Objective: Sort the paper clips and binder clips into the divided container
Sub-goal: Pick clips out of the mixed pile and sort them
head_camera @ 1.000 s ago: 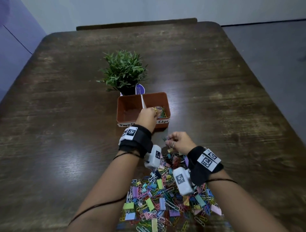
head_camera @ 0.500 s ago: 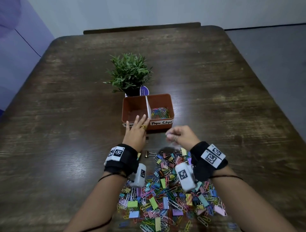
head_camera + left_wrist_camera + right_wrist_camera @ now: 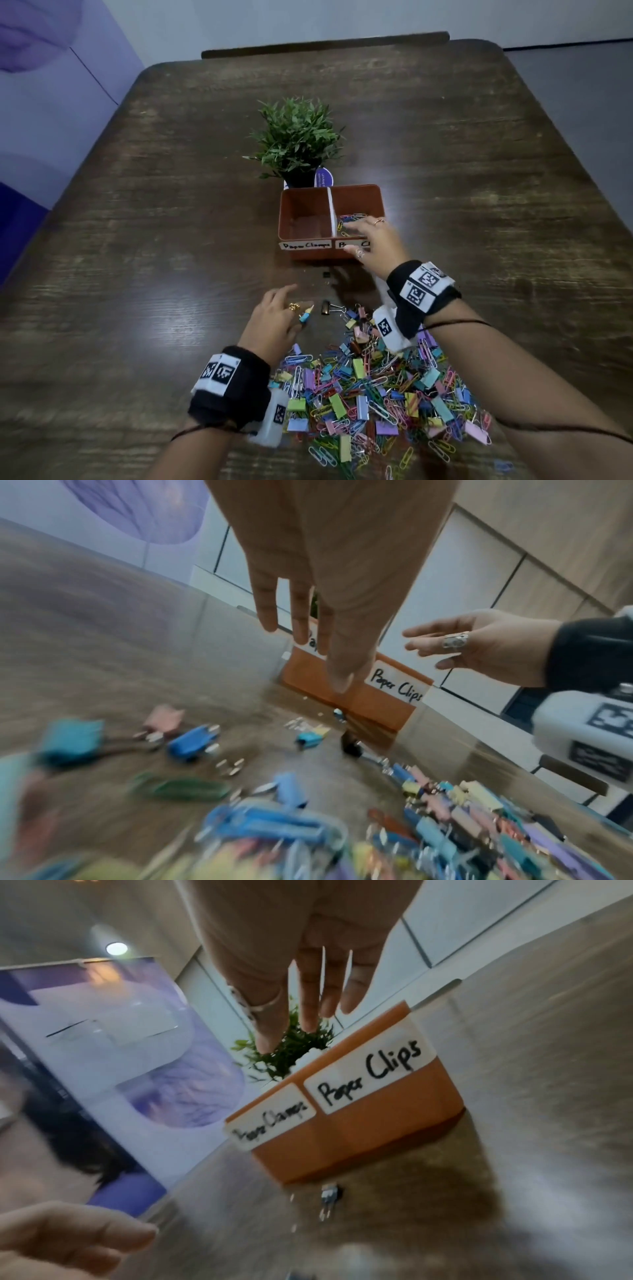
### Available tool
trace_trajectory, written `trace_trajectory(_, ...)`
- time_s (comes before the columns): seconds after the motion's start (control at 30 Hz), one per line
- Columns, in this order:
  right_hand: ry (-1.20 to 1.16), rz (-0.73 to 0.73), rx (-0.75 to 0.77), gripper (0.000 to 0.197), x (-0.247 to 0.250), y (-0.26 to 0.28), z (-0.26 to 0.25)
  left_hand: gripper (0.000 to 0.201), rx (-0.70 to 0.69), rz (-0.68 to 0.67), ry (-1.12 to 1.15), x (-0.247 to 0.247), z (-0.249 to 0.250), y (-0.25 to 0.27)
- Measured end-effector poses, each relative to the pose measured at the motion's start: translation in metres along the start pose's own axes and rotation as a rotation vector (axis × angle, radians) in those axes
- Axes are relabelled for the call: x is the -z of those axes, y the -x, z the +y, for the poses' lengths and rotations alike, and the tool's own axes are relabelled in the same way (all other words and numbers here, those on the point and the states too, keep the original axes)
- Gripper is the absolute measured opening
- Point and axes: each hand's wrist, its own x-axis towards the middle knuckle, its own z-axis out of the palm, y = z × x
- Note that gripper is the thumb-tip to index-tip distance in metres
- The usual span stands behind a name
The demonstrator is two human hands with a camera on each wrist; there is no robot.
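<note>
An orange divided container (image 3: 308,254) stands mid-table. Its left half, labelled "Paper Clamps", looks empty; the right half, labelled "Paper Clips" (image 3: 369,1080), holds several coloured paper clips (image 3: 349,219). My right hand (image 3: 359,236) hovers over the front rim of the right half, fingers spread and empty (image 3: 301,1010). Nearer me, my left hand (image 3: 289,301) floats with straight fingers (image 3: 318,631) above the table, just left of a small blue binder clip (image 3: 306,315) and a black binder clip (image 3: 325,307). A big mixed pile of clips (image 3: 373,387) lies in front of me.
A small potted plant (image 3: 298,137) stands right behind the container. A tiny black binder clip (image 3: 326,274) lies alone just in front of the container's wall. Bare dark wood table (image 3: 154,240) stretches to the left, right and far side.
My left hand drew back from the container toward the pile, fingers straight. My right hand, which was pinched closed near the pile, moved forward over the Paper Clips half and spread its fingers.
</note>
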Motion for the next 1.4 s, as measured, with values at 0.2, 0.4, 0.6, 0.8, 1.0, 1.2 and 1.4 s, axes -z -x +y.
trace_trajectory(0.2,-0.041,-0.437,0.082,0.022,-0.043,0.067,-0.031,0.03,0.209,-0.086,0.205,-0.033,-0.023,0.057)
trace_trajectory(0.4,0.176,-0.582,-0.012,0.021,-0.087,0.102,-0.039,0.026,0.382,-0.036,0.299,-0.053,-0.018,0.07)
trace_trajectory(0.6,0.288,-0.616,0.001,0.033,-0.091,0.105,-0.043,0.04,0.459,-0.021,0.31,-0.064,-0.013,0.05)
trace_trajectory(0.8,0.277,-0.675,-0.046,0.025,-0.1,0.104,-0.042,0.044,0.496,-0.109,0.293,-0.066,-0.012,0.035)
trace_trajectory(1.0,0.343,-0.739,-0.054,0.019,-0.104,0.103,-0.041,0.035,0.483,-0.263,0.242,-0.059,-0.006,0.017)
trace_trajectory(1.2,0.117,-0.754,-0.187,0.025,-0.091,0.093,-0.034,0.033,0.501,-0.267,0.229,-0.063,-0.006,0.015)
trace_trajectory(1.4,-0.137,-0.421,-0.178,0.008,-0.087,0.112,-0.022,0.035,0.411,-0.139,0.324,-0.065,-0.01,0.031)
